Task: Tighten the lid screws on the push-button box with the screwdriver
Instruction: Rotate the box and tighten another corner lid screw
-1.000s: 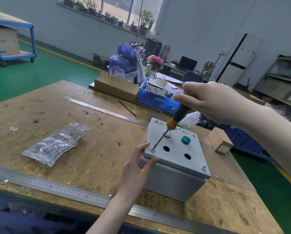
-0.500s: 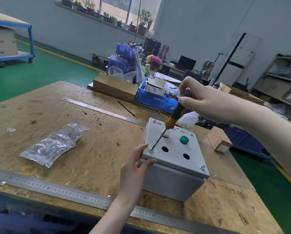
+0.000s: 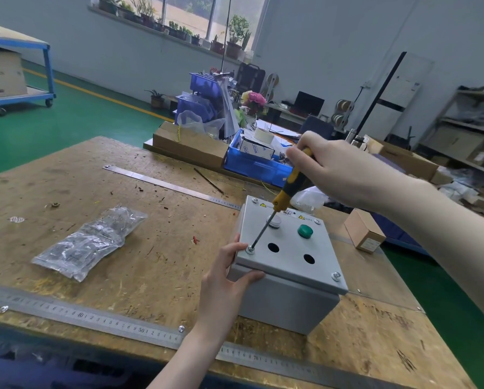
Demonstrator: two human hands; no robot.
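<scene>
A clear plastic bag (image 3: 88,242) of small parts lies on the left of the worn wooden workbench (image 3: 156,259), with a steel ruler (image 3: 95,318) fixed along the near edge. Right of centre stands the grey push-button box (image 3: 288,279). The left hand (image 3: 224,290) steadies its near-left corner, thumb lying along the front wall just under the lid and fingers wrapped round the left side. On the lid sit a white button (image 3: 274,221), a green button (image 3: 304,231) and two open holes. The screwdriver (image 3: 274,210) leans up to the right, its tip seated in the near-left lid screw (image 3: 250,249). The right hand (image 3: 347,172) has its fingers closed round the black-and-yellow handle. A small cardboard box (image 3: 364,231) rests further right.
</scene>
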